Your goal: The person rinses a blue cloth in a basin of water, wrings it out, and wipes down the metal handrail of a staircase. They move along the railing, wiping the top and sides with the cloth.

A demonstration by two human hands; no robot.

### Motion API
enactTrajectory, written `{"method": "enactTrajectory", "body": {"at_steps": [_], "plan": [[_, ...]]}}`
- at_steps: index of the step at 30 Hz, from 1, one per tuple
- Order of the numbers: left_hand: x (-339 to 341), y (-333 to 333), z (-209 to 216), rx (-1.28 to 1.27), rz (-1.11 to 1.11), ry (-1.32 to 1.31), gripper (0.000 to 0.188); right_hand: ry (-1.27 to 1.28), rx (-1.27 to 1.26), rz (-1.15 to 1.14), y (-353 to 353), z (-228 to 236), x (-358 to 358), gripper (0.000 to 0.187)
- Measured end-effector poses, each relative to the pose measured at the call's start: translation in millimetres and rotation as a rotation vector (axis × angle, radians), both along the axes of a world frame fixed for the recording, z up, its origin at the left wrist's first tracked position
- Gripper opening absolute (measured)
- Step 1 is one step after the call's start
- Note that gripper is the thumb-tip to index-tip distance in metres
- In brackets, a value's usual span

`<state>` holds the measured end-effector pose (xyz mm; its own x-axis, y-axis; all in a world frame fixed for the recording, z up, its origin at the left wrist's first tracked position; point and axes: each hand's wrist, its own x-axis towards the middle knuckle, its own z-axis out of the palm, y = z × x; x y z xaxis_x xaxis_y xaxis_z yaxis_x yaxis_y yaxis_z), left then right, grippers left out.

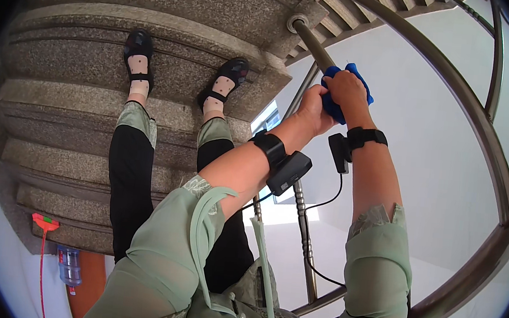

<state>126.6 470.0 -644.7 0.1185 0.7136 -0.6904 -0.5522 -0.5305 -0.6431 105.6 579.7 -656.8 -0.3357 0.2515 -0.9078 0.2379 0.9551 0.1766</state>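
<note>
A blue cloth [332, 107] is wrapped around a metal stair post [313, 44] at the upper right of centre. My left hand [314, 111] is closed against the cloth's left side, its thumb up along the post. From the right, my right hand [348, 93] grips the same cloth, fingers curled over it. The two hands are close together, and the part of the post inside the cloth is hidden. Black straps with small black devices [290, 173] circle both wrists, and a dark cable hangs from them.
Speckled stone steps [76, 102] fill the left side, with my feet in black shoes [139, 47] on them. A thick curved handrail [442, 57] bends along the right. Thinner twisted posts [305, 237] stand below my hands. At the lower left are a red broom [45, 223] and a water jug [69, 267].
</note>
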Motion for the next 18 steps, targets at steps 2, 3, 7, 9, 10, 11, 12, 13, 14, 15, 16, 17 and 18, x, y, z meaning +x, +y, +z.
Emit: {"method": "enactTrajectory", "body": {"at_steps": [2, 3, 7, 9, 10, 11, 12, 13, 14, 15, 16, 17, 18], "plan": [[-1, -3, -19, 0.015, 0.023, 0.011, 0.046, -0.014, -0.021, -0.006, 4, -21, 3, 0.041], [-1, -4, -29, 0.011, 0.014, 0.038, 0.044, 0.004, -0.016, -0.005, 5, -31, 6, 0.041], [6, -4, -69, -0.051, -0.129, 0.173, 0.037, 0.073, -0.003, 0.113, 13, -71, 17, 0.04], [7, -8, -95, -0.147, -0.262, 0.52, 0.034, 0.067, -0.087, 0.091, 18, -88, 17, 0.04], [4, -12, -113, -0.192, -0.35, 0.668, 0.042, 0.065, -0.069, 0.09, 19, -96, 17, 0.04], [2, -15, -127, -0.175, -0.456, 0.83, 0.051, 0.068, -0.005, 0.116, 18, -101, 19, 0.039], [4, -17, -137, -0.206, -0.449, 0.82, 0.051, 0.025, 0.028, 0.118, 15, -108, 18, 0.037], [6, -20, -147, -0.234, -0.578, 0.904, 0.057, 0.02, -0.036, 0.081, 11, -112, 20, 0.037], [8, -23, -153, -0.228, -0.7, 0.98, 0.064, 0.075, 0.007, 0.106, 6, -117, 21, 0.038], [13, -26, -158, -0.264, -0.714, 0.988, 0.064, 0.114, 0.098, 0.146, 0, -121, 21, 0.04], [18, -29, -160, -0.26, -0.782, 0.975, 0.065, 0.128, 0.049, 0.127, -4, -125, 20, 0.04], [22, -31, -161, -0.224, -0.829, 0.964, 0.066, 0.13, 0.061, 0.148, -9, -127, 19, 0.039], [27, -33, -161, -0.25, -0.853, 0.964, 0.066, 0.132, 0.075, 0.167, -12, -129, 16, 0.039]]}}
